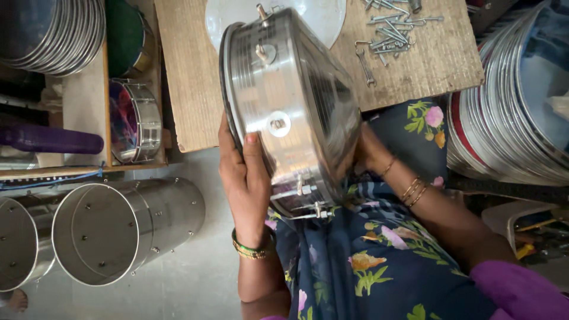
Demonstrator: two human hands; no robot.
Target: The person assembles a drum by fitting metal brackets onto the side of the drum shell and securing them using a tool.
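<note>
Drum (290,106) stands tilted on edge between both hands: left hand (243,172) fingers clasp its near rim, right hand (367,151) hidden behind, grip unclear.

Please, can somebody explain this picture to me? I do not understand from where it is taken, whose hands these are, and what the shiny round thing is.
The camera sits on a person's head and looks down, so both hands belong to that person. They hold a shiny metal drum shell on its edge above the lap, which is covered by dark floral cloth. The left hand has its grip on the near rim, thumb on the metal. The right hand is mostly hidden behind the shell; only the wrist with bangles shows. Ahead is a wooden board with loose bolts and a spanner. On the floor to the left lie open metal cylinders, and stacks of metal hoops stand on the right.
</note>
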